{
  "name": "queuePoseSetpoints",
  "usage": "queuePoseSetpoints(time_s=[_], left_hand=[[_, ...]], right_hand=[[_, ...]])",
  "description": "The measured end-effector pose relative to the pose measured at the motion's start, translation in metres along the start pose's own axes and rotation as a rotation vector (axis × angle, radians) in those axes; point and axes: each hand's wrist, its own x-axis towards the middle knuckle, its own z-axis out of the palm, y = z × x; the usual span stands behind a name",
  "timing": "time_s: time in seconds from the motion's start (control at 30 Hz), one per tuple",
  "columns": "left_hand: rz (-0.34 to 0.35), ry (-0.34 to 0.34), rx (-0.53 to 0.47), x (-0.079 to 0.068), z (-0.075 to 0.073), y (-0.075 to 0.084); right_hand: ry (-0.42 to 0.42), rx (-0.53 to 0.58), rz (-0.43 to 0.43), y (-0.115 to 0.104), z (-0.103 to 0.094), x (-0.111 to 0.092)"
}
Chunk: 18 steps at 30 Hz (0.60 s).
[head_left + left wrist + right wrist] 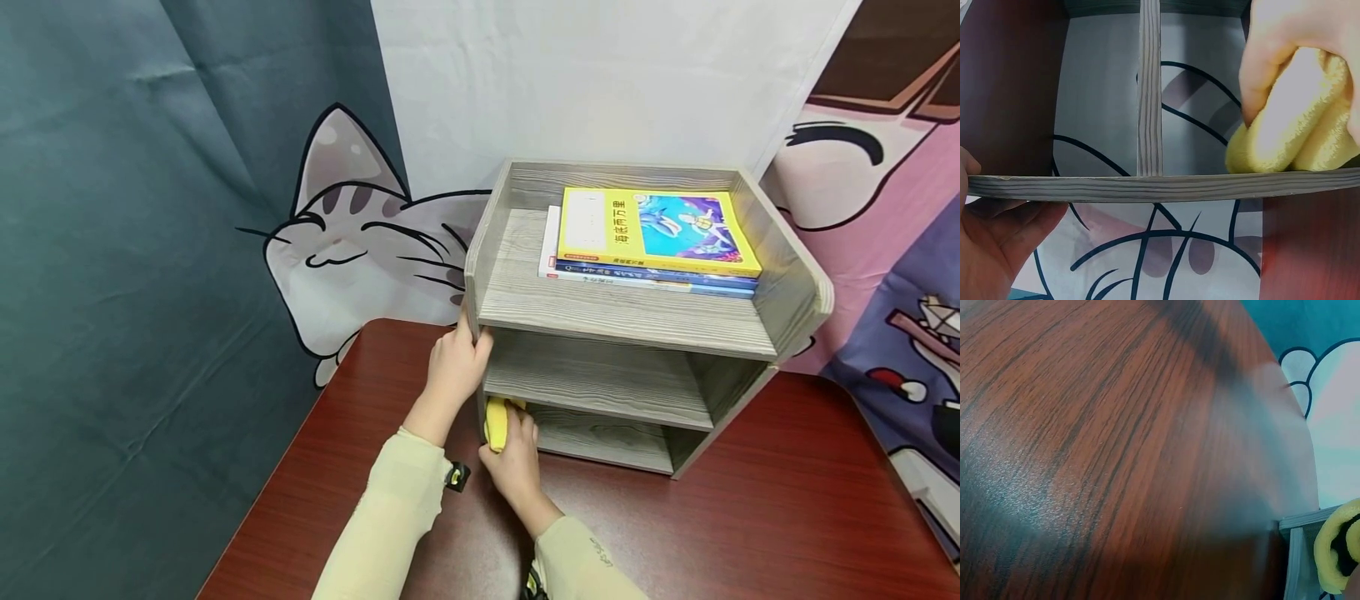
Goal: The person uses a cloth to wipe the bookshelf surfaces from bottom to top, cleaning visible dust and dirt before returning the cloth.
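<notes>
A folded yellow cloth (496, 425) is in my right hand (517, 454), at the left end of the shelf's lowest compartment. In the left wrist view the fingers curl around the cloth (1297, 119), which touches the inner face of the side panel (1210, 187). My left hand (456, 362) grips the left side panel of the grey wood-grain shelf (600, 375) at middle height. Its thumb lies inside and its fingers outside the panel. Only a corner of the cloth (1334, 550) shows in the right wrist view.
Several stacked books (660, 233), a yellow one uppermost, lie on the shelf's top tier. The shelf stands on a reddish-brown table (750, 517). Behind hang a teal curtain (112, 250) and a white cloth (615, 83) with cartoon prints.
</notes>
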Motion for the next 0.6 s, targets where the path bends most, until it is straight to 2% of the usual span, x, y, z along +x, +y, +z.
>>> queuePoseSetpoints(time_s=[0.37, 0.6], left_hand=[[0.000, -0.005, -0.004, -0.001, 0.000, 0.000], [-0.001, -0.014, 0.002, -0.001, 0.000, -0.001]], right_hand=[[0.026, -0.014, -0.042, -0.012, -0.010, 0.002], [0.027, -0.032, -0.014, -0.022, -0.016, 0.004]])
